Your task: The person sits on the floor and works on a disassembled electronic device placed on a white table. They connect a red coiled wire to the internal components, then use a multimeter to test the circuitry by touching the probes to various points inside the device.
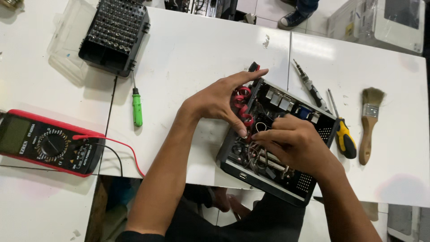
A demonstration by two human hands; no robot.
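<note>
Right hand (293,141) hides much of the open device's (268,175) inside.

red multimeter's dark screen (13,133), far left

both hands (215,102) (293,143) reach inside an open black device case (242,172).

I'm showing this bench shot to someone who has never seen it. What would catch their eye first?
First, the two hands meeting over the open black device case at centre: the left hand by the red coiled wires, the right hand reaching among the parts inside. Next, the red multimeter at far left, then the green screwdriver and the paintbrush at right.
</note>
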